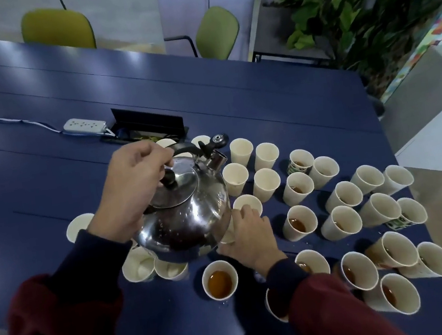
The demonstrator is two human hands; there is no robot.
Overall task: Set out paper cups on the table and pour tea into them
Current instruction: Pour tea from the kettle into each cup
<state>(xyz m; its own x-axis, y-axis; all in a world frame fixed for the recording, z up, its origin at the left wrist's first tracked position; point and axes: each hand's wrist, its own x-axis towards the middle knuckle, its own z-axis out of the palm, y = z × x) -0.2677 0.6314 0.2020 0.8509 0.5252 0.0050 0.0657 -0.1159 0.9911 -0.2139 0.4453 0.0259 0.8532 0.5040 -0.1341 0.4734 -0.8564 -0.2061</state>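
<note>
Just below the left grip, clenched on its black handle, the steel kettle hangs over the desk. The right grip grasps an empty paper cup beside it. Pouring is underway; next, probably, tilt the spout over that cup.
</note>
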